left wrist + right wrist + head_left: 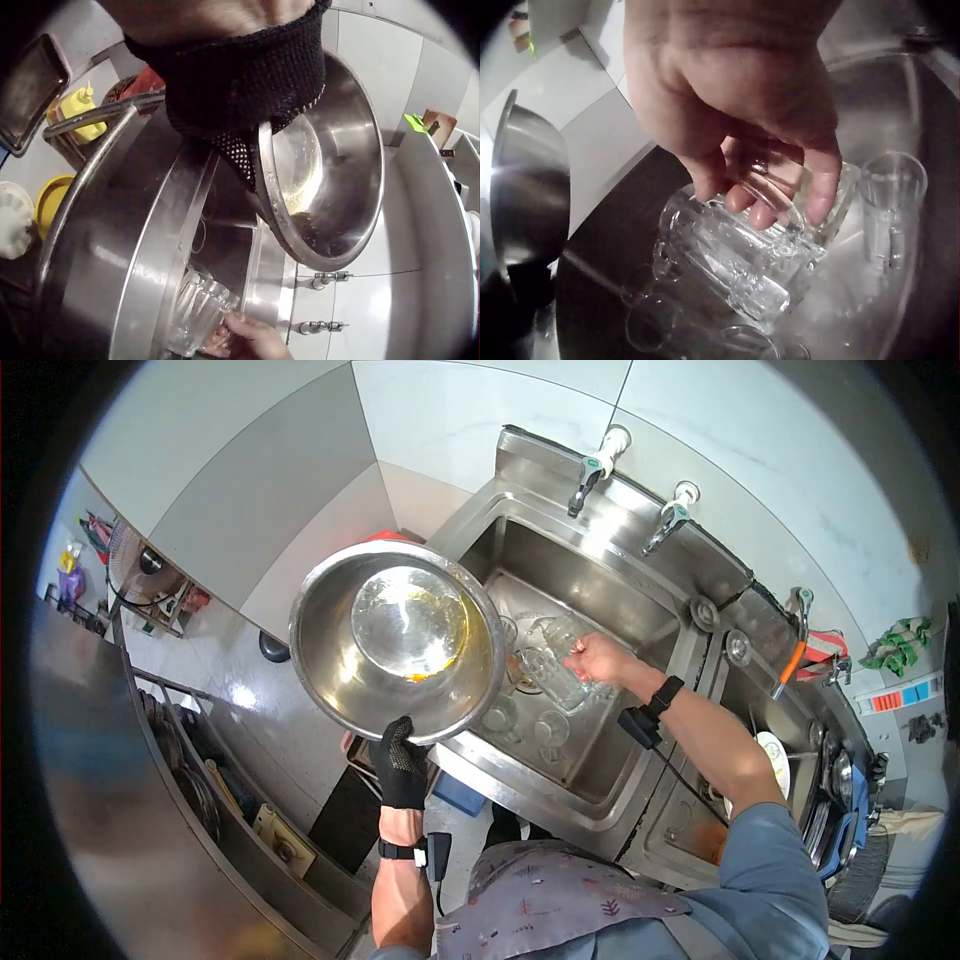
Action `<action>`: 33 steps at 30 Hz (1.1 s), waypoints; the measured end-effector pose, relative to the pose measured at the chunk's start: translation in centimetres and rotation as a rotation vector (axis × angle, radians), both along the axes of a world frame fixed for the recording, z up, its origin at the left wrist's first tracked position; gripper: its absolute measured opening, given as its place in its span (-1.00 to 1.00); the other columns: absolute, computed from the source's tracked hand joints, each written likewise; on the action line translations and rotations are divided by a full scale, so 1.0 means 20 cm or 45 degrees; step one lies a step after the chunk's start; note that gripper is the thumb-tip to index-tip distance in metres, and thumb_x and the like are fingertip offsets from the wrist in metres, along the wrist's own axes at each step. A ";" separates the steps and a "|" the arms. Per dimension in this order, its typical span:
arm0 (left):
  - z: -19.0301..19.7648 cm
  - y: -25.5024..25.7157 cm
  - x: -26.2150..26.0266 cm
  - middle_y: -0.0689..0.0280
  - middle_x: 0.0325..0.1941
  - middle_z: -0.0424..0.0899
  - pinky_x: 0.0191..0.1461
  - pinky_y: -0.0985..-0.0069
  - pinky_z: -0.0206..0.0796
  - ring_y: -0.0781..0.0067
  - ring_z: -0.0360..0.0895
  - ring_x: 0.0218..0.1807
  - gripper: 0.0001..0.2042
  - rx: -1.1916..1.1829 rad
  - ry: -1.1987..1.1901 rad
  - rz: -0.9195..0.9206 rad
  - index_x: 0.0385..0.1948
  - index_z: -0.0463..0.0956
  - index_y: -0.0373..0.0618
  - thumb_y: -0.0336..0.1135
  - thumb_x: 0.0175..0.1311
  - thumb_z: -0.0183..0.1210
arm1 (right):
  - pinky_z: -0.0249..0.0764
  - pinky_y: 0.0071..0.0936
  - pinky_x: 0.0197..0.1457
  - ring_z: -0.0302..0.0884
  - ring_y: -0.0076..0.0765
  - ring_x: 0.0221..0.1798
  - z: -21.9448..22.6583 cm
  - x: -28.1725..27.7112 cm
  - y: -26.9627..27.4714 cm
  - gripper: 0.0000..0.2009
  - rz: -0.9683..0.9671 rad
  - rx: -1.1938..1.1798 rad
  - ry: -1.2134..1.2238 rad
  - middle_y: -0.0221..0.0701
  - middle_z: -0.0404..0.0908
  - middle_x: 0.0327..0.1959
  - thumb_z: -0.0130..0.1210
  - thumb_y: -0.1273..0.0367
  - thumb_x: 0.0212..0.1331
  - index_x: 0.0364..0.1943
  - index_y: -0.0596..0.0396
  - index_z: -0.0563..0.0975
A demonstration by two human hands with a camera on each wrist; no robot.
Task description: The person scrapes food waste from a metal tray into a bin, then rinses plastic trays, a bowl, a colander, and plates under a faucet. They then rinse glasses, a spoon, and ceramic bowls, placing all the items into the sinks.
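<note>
My left hand, in a black dotted glove, grips the near rim of a large steel bowl. The bowl is held tilted beside the sink, with yellowish residue and a shine of liquid inside. My bare right hand reaches into the sink. Its fingers and thumb hold a thick clear glass mug, which lies slanted in the right wrist view. Several other clear glasses are around it; one tall glass stands to its right in that view, and another glass is near the front of the basin.
Two taps reach over the sink's back edge. At the right, a second basin holds dishes, with a white plate at its side. A steel counter with lower shelves runs along the left. A blue container stands below the sink's left front.
</note>
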State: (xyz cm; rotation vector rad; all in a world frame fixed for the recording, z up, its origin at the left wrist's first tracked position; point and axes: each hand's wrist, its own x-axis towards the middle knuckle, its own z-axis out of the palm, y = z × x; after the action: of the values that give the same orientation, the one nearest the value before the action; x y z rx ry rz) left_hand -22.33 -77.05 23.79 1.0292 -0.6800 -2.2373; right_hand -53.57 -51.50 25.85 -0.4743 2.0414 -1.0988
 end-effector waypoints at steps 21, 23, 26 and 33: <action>0.09 0.05 -0.05 0.20 -0.16 0.65 -0.13 0.23 0.59 0.26 0.65 -0.17 -0.80 -0.189 -0.114 0.015 -0.14 0.57 -0.24 -0.45 0.21 0.21 | 0.63 -0.03 -0.27 0.74 -0.02 -0.20 0.78 0.15 -0.07 -0.81 0.916 0.831 1.397 -0.14 0.75 -0.27 0.16 0.42 0.04 -0.27 0.10 0.70; 0.08 0.04 -0.04 0.22 -0.14 0.64 -0.13 0.24 0.58 0.28 0.65 -0.17 -0.78 -0.136 -0.096 -0.001 -0.12 0.56 -0.19 -0.44 0.20 0.21 | 0.63 0.00 -0.31 0.75 -0.09 -0.18 0.75 0.17 -0.13 -0.81 0.954 0.977 1.353 -0.20 0.76 -0.24 0.16 0.42 0.06 -0.24 0.06 0.71; -0.12 0.01 0.03 0.24 -0.13 0.64 -0.12 0.26 0.56 0.29 0.64 -0.17 -0.75 -1.348 -0.465 -0.215 -0.08 0.55 -0.14 -0.44 0.19 0.22 | 0.63 0.05 -0.36 0.76 -0.19 -0.16 0.77 0.23 -0.21 -0.79 1.006 1.197 1.319 -0.32 0.78 -0.18 0.16 0.41 0.10 -0.19 0.01 0.72; -0.16 0.00 0.03 0.25 -0.14 0.65 -0.07 0.31 0.55 0.31 0.63 -0.13 -0.83 -1.523 -0.431 -0.105 -0.18 0.60 -0.17 -0.45 0.20 0.24 | 0.63 0.03 -0.34 0.76 -0.17 -0.19 0.62 0.21 -0.23 -0.80 1.040 1.110 1.451 -0.30 0.77 -0.19 0.17 0.40 0.13 -0.18 0.02 0.71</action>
State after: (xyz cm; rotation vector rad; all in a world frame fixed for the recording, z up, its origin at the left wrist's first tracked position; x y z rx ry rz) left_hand -21.70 -77.01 20.62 0.7008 -1.8843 -1.2475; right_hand -49.31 -56.06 38.25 -1.4592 2.4913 0.7478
